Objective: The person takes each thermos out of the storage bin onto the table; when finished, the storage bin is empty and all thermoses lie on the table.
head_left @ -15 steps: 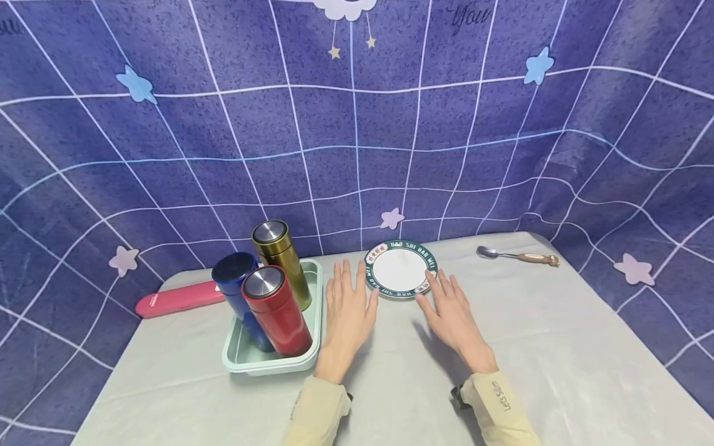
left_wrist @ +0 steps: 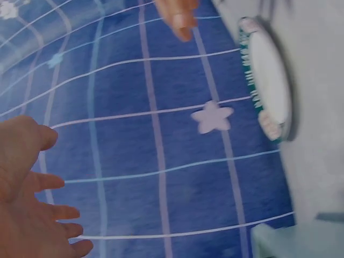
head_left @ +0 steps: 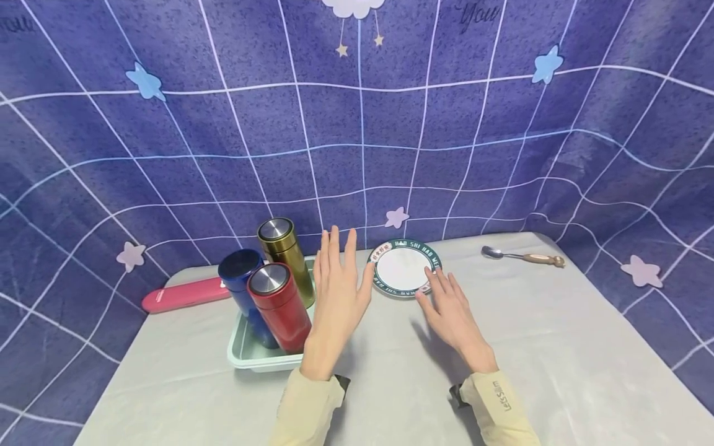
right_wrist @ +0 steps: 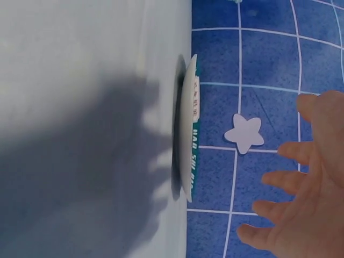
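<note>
My left hand (head_left: 338,294) is raised above the table beside the pale green tray (head_left: 248,356), its fingers extended and nothing held. In the head view it overlaps the tray's right side. My right hand (head_left: 453,310) hovers with spread, relaxed fingers, its fingertips overlapping the lower right rim of a white plate (head_left: 403,268) with a dark green lettered border. Inside the tray stand a red thermos (head_left: 281,313), a blue thermos (head_left: 245,291) and a gold thermos (head_left: 290,257), each leaning somewhat. The right wrist view shows the hand's shadow on the tabletop near the plate (right_wrist: 187,134).
A spoon (head_left: 524,255) with a wooden handle lies at the back right of the table. Behind the tray on the left is a long pink case (head_left: 186,295). A blue grid-patterned cloth (head_left: 390,124) rises along the back and sides of the table.
My left hand has lifted and shifted left, now covering part of the tray's right side. The right hand stays almost in place. The head view has turned slightly left.
</note>
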Tool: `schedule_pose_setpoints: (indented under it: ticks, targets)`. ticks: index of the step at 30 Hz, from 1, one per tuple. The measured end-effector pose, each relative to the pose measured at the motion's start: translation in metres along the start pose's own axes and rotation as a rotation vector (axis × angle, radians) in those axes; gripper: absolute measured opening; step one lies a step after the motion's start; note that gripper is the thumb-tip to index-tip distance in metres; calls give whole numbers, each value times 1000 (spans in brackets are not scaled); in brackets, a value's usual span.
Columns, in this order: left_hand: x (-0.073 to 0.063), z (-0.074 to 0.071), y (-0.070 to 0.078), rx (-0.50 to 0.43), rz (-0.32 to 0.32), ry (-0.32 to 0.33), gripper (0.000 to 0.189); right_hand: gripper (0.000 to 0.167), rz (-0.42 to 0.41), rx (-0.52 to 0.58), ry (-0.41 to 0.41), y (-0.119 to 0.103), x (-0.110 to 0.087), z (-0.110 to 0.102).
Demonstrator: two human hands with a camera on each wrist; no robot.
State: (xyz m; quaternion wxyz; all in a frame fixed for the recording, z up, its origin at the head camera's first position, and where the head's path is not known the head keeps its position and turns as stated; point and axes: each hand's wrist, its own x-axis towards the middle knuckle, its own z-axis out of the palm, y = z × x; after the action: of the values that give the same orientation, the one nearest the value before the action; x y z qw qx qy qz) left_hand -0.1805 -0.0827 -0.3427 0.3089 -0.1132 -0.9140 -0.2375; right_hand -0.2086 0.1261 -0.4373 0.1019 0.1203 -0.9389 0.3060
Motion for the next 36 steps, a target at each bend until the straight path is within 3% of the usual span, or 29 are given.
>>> schedule_pose_setpoints:
  ticks: [8,18,28,36]
  targets:
    - [11,-38,4,-33,23,124,57,62,-10,9,-5,-5,0,-1]
    - [13,-73,-4,-113,19,251,57,62,-15,28,-4,-10,0,-2]
    - [7,-95,-27,-154,-26,365,53,61,-24,39,2,-12,-1,-1]
    - [-2,-111,-49,-163,-68,410,52,62,-15,54,3,-13,-2,-2]
